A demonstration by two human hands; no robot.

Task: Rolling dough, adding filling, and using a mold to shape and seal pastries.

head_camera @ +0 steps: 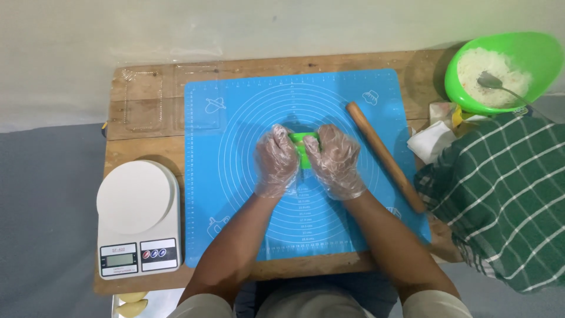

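Head view:
Left hand (275,160): clear crinkly plastic glove; fingers curled onto green press (304,144)
Right hand (335,160): gloved; fingers closed over press
Press: glossy, mid blue mat (235,176)
Pin (385,156): smooth wooden cylinder; right of hands

Gloved hands (306,159) press green piece (303,141) (blue mat (235,176)).

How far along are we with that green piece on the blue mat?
Set out: blue mat, rolling pin, scale, green bowl of white filling with a spoon. In hand: both gloved hands, left hand and right hand, close over a small green piece. Left: the pin lies untouched, nothing sits on the scale.
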